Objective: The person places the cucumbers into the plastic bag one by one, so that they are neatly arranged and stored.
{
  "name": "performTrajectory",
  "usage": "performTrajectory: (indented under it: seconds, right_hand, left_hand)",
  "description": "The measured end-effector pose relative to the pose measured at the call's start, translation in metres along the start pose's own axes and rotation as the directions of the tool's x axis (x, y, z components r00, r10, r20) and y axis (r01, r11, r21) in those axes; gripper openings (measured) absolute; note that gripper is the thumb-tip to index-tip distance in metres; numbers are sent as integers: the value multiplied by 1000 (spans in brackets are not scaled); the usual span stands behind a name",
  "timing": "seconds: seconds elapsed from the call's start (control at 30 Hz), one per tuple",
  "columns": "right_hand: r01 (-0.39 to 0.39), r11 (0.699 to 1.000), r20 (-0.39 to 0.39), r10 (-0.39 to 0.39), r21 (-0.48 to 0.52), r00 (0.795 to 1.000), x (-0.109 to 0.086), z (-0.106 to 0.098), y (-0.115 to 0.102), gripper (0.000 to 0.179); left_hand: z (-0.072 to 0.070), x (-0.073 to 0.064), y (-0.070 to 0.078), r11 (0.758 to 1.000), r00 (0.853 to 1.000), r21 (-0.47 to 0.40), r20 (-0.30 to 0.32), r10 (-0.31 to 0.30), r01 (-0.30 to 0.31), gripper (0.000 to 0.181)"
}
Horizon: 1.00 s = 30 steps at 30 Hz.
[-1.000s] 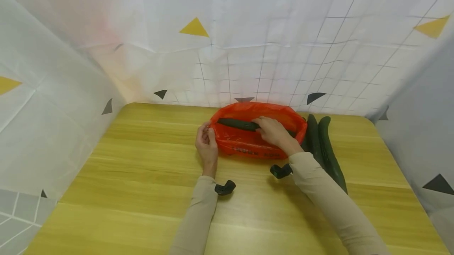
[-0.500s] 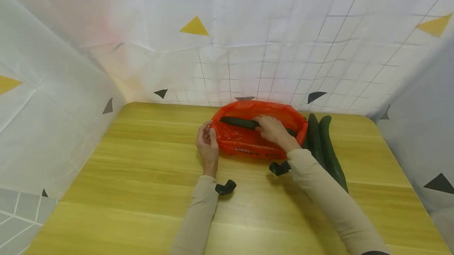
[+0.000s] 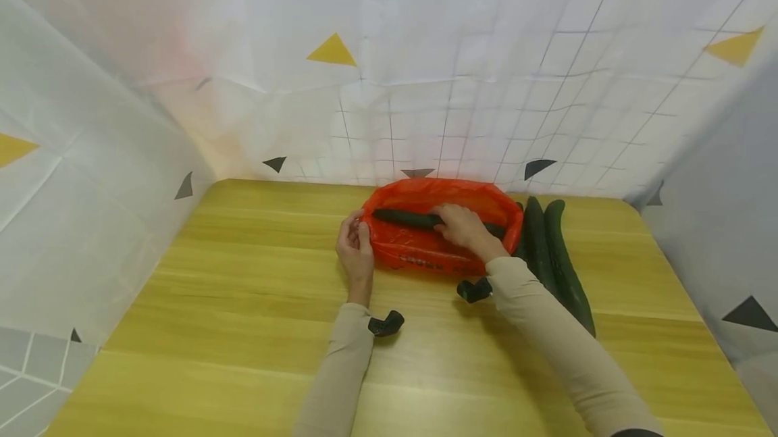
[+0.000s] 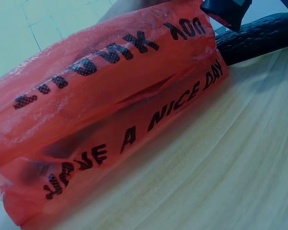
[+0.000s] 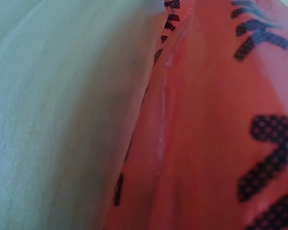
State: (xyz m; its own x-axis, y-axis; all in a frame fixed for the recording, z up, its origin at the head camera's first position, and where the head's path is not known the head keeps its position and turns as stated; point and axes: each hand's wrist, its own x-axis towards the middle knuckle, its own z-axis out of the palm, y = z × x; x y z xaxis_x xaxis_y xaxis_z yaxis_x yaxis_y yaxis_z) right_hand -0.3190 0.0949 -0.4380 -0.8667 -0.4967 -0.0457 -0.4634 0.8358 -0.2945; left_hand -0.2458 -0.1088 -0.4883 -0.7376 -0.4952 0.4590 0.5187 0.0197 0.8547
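A red plastic bag (image 3: 419,260) lies at the back of the table with its mouth spread upward. Inside it a dark green cucumber (image 3: 404,219) lies lengthwise, and my right hand (image 3: 464,227) grips it near the middle. My left hand (image 3: 355,254) holds the bag's left rim between thumb and fingers. In the left wrist view the bag's front wall (image 4: 86,120) shows black print, including "HAVE A NICE DAY". Only the bag's side (image 5: 206,143) and the table appear in the right wrist view. The right fingertips are partly hidden behind the cucumber.
More cucumbers (image 3: 567,268) lie side by side just right of the bag, partly under the right sleeve (image 3: 565,336). The wooden table (image 3: 255,329) ends at a white patterned sheet (image 3: 389,106) behind the bag. Black wrist devices (image 3: 386,323) stick out from both sleeves.
Little differs. The right forearm has shifted slightly left, still gripping the cucumber inside the bag. The left hand keeps its hold on the bag's rim.
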Motion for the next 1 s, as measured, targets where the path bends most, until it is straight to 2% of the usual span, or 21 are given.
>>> performTrajectory:
  seconds: [0.1,0.2,0.63,0.8,1.0]
  right_hand:
    - [-6,1000,1,7,-9,1000,0,2,1,39]
    - [-4,1000,-3,4,-12,1000,-1,2,3,39]
    - [0,1000,-20,0,23,1000,-10,-3,4,36]
    - [3,1000,-46,-1,27,999,-14,-5,4,36]
    - [11,999,-79,-8,43,997,-22,-12,2,38]
  left_hand:
    - [1,-2,10,1000,1000,1,5,6,-6,25]
    - [2,-2,13,1000,1000,-3,11,-8,8,25]
    - [1,-4,11,999,999,25,17,-35,34,25]
    - [1,-3,12,999,998,14,31,-49,49,26]
    - [1,-3,12,996,997,45,28,-72,70,27]
